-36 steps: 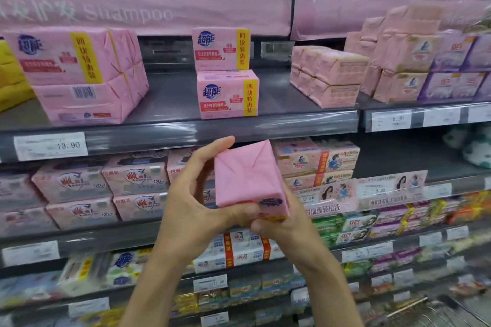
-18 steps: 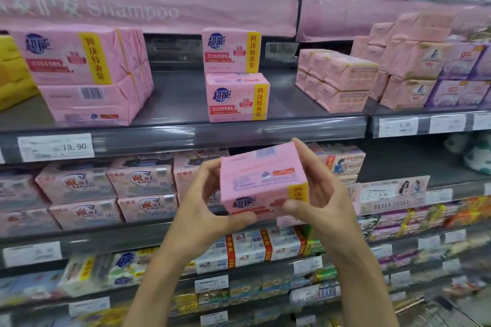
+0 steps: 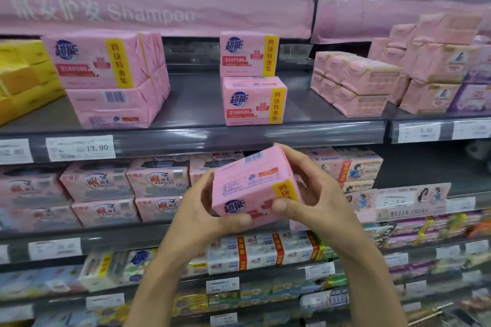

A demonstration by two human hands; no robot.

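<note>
Below the grey shelf (image 3: 186, 138), left hand (image 3: 202, 210) and right hand (image 3: 316, 194) pinched the pink soap pack (image 3: 252, 183) between curled fingers, barcode face tilted upward, presumably for inspection.

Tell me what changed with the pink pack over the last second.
The pink pack was turned from folded end forward to barcode side up. The right hand shifted from under it to its right side. The left hand still grips it; the shelf stacks stayed put.
</note>
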